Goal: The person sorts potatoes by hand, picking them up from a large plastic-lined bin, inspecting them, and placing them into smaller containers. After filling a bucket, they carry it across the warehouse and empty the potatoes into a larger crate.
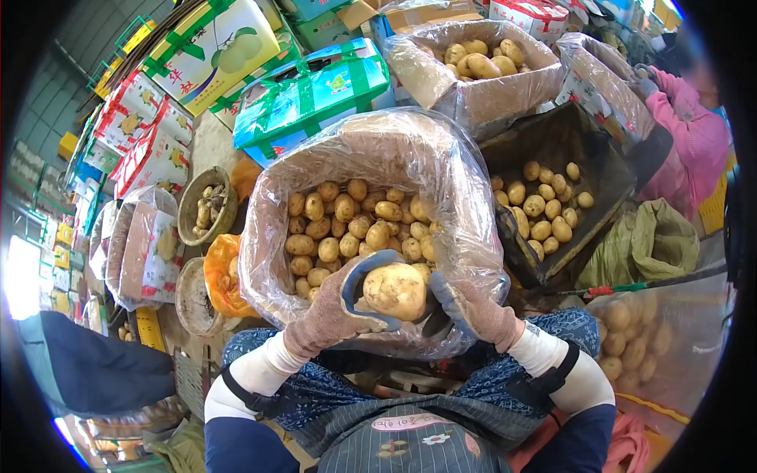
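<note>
A large, pale potato (395,292) is in my left hand (335,303), whose gloved fingers and thumb curl round its left side. Just right of it is my right hand (479,309), also gloved, with its fingers apart and nothing plainly held. A dark patch by its thumb is hard to make out. Both hands are above the near edge of a plastic-lined cardboard box (272,209). Many smaller potatoes (359,225) lie inside that box.
Right of the box sits a dark crate (568,134) of potatoes; behind stands another lined box (505,98). A blue-green carton (311,94) is at back left, with a basket (225,177) below it. A person in pink (690,134) works at far right. A green sack (646,244) lies nearby.
</note>
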A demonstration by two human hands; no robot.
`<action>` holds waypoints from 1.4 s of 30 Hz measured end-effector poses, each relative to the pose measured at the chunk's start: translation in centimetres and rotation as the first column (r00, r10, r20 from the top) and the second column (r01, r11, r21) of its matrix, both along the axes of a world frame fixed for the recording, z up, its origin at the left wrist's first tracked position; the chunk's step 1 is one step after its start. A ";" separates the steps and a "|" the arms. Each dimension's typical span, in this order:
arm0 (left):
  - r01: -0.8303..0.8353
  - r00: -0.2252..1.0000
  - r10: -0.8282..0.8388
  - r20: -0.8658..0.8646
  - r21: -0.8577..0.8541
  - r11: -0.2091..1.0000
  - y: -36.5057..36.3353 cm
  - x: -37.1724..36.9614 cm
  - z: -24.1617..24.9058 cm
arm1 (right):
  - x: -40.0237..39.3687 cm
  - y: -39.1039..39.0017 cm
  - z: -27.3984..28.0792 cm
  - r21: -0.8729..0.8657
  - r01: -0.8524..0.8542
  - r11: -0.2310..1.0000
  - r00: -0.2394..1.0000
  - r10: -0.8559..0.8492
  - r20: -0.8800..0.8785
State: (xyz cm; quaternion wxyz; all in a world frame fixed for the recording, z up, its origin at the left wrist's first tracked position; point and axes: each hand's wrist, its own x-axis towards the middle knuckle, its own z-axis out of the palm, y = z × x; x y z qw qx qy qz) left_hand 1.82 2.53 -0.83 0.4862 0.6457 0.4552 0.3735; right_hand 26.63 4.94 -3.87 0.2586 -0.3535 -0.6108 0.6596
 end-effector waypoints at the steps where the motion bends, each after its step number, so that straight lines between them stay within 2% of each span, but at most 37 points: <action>1: 0.039 0.999 -0.038 -0.001 0.032 0.999 0.0 0.1 0.2 | 0.0 -0.2 0.0 -0.155 -0.008 0.988 0.997 -0.004 -0.081; 2: 0.078 0.997 -0.078 -0.004 0.065 0.995 0.0 0.2 0.3 | 0.1 -0.3 0.0 -0.305 -0.028 0.952 0.987 -0.022 -0.159; 5: 0.085 0.993 -0.077 -0.094 0.090 0.992 -0.3 0.5 -0.1 | -0.9 -0.2 0.6 -0.391 -0.060 0.918 0.997 0.034 -0.072; 7: 0.090 0.993 -0.083 -0.088 0.072 0.993 -0.5 0.6 -0.2 | -0.9 0.1 0.7 -0.416 -0.045 0.908 0.996 0.009 -0.088; 9: 0.026 1.000 -0.026 0.005 -0.018 0.999 -0.5 1.1 0.2 | -1.1 0.2 0.3 -0.439 -0.031 0.898 0.995 -0.016 -0.102; 10: 0.029 1.000 -0.029 0.005 -0.017 0.999 -0.6 1.2 0.0 | -1.5 0.2 -0.1 -0.140 0.035 0.990 0.996 -0.047 -0.082; 11: 0.019 0.990 -0.001 0.141 -0.126 0.992 -0.6 1.2 -0.3 | -1.8 0.1 -0.3 0.174 0.094 0.980 0.994 -0.083 -0.070; 12: 0.024 0.962 0.042 0.270 -0.235 0.972 -0.6 1.2 -0.6 | -1.6 -0.4 1.3 0.395 0.193 0.898 0.979 -0.203 -0.016; 13: 0.027 0.962 0.040 0.272 -0.237 0.971 -0.5 1.0 -0.9 | -1.4 -0.4 1.5 0.393 0.195 0.899 0.978 -0.206 -0.014; 15: 0.084 0.968 -0.025 0.250 -0.230 0.969 -0.2 0.4 -1.3 | -1.1 0.0 1.8 0.609 0.141 0.781 0.976 -0.213 0.048; 19: 0.132 0.965 -0.073 0.253 -0.225 0.965 -0.3 -0.7 -1.8 | -0.6 -0.2 1.8 0.564 0.191 0.804 0.976 -0.217 -0.021; 22: 0.103 0.899 0.062 0.434 -0.345 0.933 -0.8 -0.3 -1.8 | -0.2 -0.4 1.4 0.500 0.181 0.847 0.967 -0.245 0.065; 24: 0.089 0.918 0.040 0.395 -0.303 0.949 -0.8 -0.6 -2.4 | -0.4 -0.2 1.7 0.237 0.228 0.945 0.974 -0.225 -0.039; 25: 0.076 0.935 0.021 0.355 -0.258 0.963 -0.8 -0.7 -2.7 | -0.4 -0.2 2.2 0.237 0.228 0.944 0.973 -0.226 -0.039; 26: 0.077 0.934 0.021 0.355 -0.258 0.963 -0.7 -0.6 -2.7 | -0.4 -0.3 2.8 -0.004 0.229 0.973 0.971 -0.229 -0.073; 27: 0.073 0.948 -0.007 0.318 -0.195 0.978 -0.7 -0.5 -2.7 | -0.4 -0.3 3.1 -0.246 0.207 0.947 0.965 -0.239 -0.105; 28: 0.072 0.960 -0.033 0.278 -0.131 0.989 -0.7 -0.5 -2.7 | -0.4 -0.2 2.7 -0.247 0.207 0.947 0.965 -0.239 -0.106; 29: 0.071 0.960 -0.032 0.279 -0.132 0.989 -0.6 -0.3 -2.4 | -0.4 -0.1 1.9 -0.128 0.140 0.982 0.987 -0.149 -0.063; 30: 0.084 0.980 -0.072 0.187 -0.058 0.995 -0.5 -0.2 -1.9 | -0.4 0.1 1.2 -0.012 0.063 0.998 0.998 -0.063 -0.010; 31: 0.102 0.990 -0.103 0.092 0.015 0.995 -0.4 -0.1 -1.6 | -0.4 0.0 1.0 -0.012 0.060 0.998 0.998 -0.061 -0.008; 32: 0.098 0.991 -0.099 0.093 0.013 0.995 -0.5 0.1 -1.6 | -0.5 -0.3 0.7 0.001 0.022 1.000 0.999 -0.022 -0.034; 33: 0.108 0.994 -0.109 0.020 0.013 0.994 -0.7 0.4 -1.8 | -0.5 -0.5 0.5 0.014 -0.020 1.000 0.998 0.021 -0.061; 34: 0.115 0.992 -0.114 -0.054 0.010 0.993 -1.0 0.6 -1.9 | -0.3 -0.4 -0.1 -0.203 -0.020 0.979 0.994 -0.003 -0.110; 35: 0.108 0.978 -0.105 -0.182 0.008 0.994 -1.2 0.9 -2.0 | -0.1 -0.3 -0.8 -0.209 -0.031 0.977 0.994 0.008 -0.113; 37: 0.092 0.968 -0.062 -0.241 0.115 0.989 -1.6 1.6 -1.9 | 0.1 0.3 -1.2 0.045 -0.051 0.998 0.998 0.050 0.031; 38: 0.093 0.969 -0.063 -0.239 0.117 0.989 -1.5 1.6 -2.0 | 0.4 0.3 -0.8 0.071 -0.052 0.996 0.997 0.048 0.057; 39: 0.072 0.992 -0.068 -0.104 0.031 0.997 -1.4 1.6 -2.4 | 0.5 0.1 -0.9 0.069 -0.047 0.997 0.997 0.043 0.065; 40: 0.063 0.998 -0.061 0.032 -0.057 0.996 -1.3 1.8 -2.7 | 0.6 0.0 -1.2 0.134 -0.006 0.991 1.000 0.007 -0.011; 41: 0.069 0.997 -0.067 0.037 -0.056 0.996 -1.2 1.6 -2.9 | 0.7 -0.1 -1.5 0.196 0.040 0.980 0.996 -0.023 -0.090; 42: 0.093 0.995 -0.094 -0.040 -0.026 0.995 -1.1 1.3 -3.0 | 0.9 0.0 -1.6 0.197 0.044 0.979 0.996 -0.027 -0.087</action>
